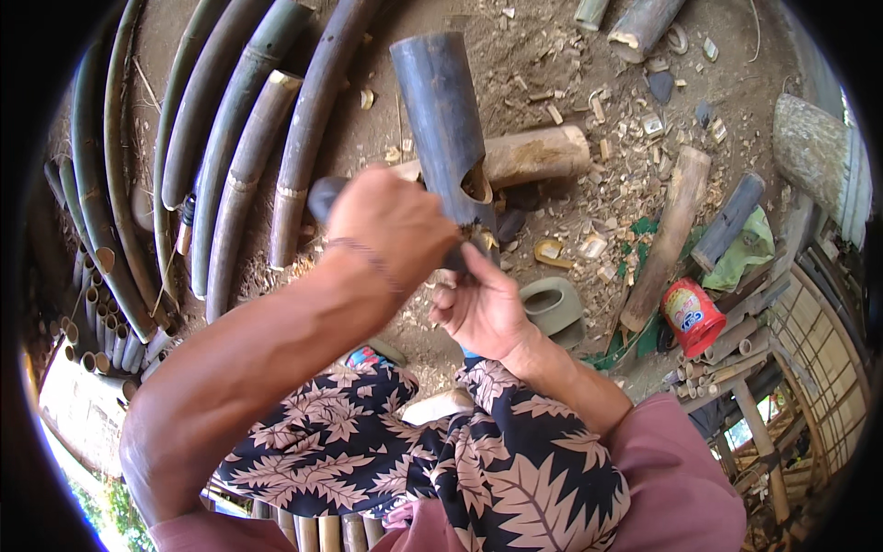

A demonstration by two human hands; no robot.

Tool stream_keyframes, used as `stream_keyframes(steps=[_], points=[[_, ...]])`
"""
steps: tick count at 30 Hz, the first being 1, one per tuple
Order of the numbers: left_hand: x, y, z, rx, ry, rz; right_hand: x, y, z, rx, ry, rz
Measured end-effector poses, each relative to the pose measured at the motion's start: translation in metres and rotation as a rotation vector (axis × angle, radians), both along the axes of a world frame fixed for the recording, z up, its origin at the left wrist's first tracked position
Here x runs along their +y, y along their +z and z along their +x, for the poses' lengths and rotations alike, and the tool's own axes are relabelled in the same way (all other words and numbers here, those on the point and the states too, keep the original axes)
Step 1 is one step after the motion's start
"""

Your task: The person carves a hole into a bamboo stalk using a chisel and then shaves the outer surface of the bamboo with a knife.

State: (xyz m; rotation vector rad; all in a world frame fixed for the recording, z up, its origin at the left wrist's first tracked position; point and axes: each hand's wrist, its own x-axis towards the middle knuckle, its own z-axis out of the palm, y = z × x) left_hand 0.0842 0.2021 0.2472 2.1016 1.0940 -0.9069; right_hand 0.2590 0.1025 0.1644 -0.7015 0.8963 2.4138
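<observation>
My left hand (391,225) is closed in a fist in front of the lower end of a thick dark bamboo tube (437,110). A dark rounded end of a tool (324,197) sticks out left of the fist; its kind is hidden. My right hand (489,311) is just below and to the right, thumb raised against a dark piece by the left fist, fingers curled. What lies between its fingers is hard to make out. The tube has an oval hole cut near its lower end and rests across a paler bamboo log (538,156).
Long curved bamboo poles (241,138) lie at the left. Wood chips cover the ground. To the right are a grey-green rubber shoe (554,308), a pale bamboo length (667,239), a red packet (692,317) and a green plastic bag (747,241). Cut bamboo tubes (106,331) are stacked far left.
</observation>
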Motion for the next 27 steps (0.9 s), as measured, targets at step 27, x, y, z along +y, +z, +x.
stream_keyframes(steps=[27], points=[[-0.116,-0.073,0.163,-1.755,2.793,-1.292,0.145,0.056,0.039,-0.238,2.026,2.725]])
